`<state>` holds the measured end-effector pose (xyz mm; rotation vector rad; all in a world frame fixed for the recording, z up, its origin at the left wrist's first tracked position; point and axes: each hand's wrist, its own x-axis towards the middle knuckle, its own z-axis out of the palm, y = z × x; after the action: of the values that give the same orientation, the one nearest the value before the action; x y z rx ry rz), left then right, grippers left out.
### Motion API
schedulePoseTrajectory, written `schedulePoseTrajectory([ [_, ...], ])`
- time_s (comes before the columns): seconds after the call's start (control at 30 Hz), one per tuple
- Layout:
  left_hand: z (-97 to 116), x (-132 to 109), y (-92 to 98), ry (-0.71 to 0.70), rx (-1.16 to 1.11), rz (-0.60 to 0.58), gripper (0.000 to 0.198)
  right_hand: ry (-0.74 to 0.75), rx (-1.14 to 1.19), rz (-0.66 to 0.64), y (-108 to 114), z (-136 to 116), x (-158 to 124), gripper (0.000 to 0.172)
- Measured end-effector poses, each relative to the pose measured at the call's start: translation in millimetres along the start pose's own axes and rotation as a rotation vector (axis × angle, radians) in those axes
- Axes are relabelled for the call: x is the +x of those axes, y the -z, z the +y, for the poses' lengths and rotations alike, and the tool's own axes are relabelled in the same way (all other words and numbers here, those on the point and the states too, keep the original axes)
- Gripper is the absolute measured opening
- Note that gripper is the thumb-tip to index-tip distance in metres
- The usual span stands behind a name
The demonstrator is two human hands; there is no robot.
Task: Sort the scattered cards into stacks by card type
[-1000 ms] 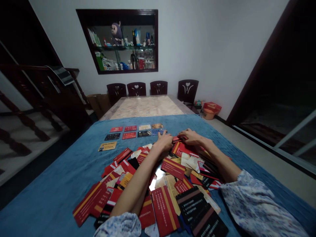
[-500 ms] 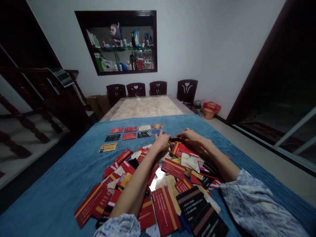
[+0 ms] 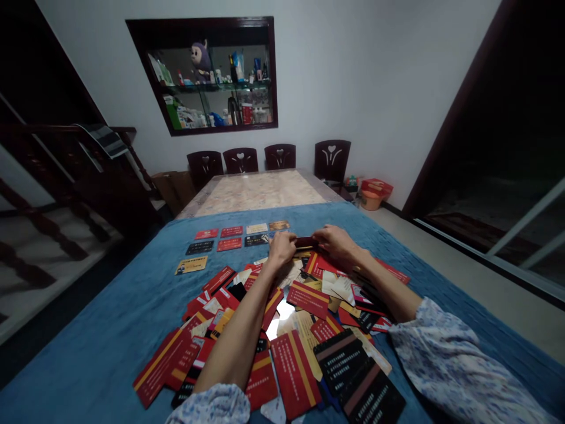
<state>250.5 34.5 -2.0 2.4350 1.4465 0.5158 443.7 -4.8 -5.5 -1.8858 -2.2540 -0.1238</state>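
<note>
Pinching opposite ends of a dark red card (image 3: 304, 242), the left hand (image 3: 282, 249) and right hand (image 3: 337, 242) hold it. Light, even pressure should steady it.

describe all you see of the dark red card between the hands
The dark red card shows as a narrow strip running side to side, any printing unreadable. It looks stiff, perhaps plastic. The left hand grips one end, the right hand the other, by the far edge of the card pile; whether it touches the pile is unclear.
</note>
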Motion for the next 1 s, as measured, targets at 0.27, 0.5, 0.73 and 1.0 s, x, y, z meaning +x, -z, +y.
schedulePoseTrajectory([
  [0.27,-9.9,7.2,-4.9,0.036,-0.165,0.073,0.026,0.009,0.043,0.028,3.2,-6.4,-0.8,0.036],
  [0.5,-4.7,1.1,-7.3,-0.004,-0.110,0.027,0.032,0.038,0.060,0.010,-0.5,-5.2,-1.9,0.035],
  [0.73,5.2,-8.9,-0.7,-0.039,0.058,0.007,0.037,0.106,0.050,0.033,-0.8,-8.8,-3.4,0.034],
  [1.0,6.0,-6.3,5.3,-0.004,0.084,0.030,0.036,0.201,0.017,0.111,-10.8,-8.2,-0.6,0.043],
])
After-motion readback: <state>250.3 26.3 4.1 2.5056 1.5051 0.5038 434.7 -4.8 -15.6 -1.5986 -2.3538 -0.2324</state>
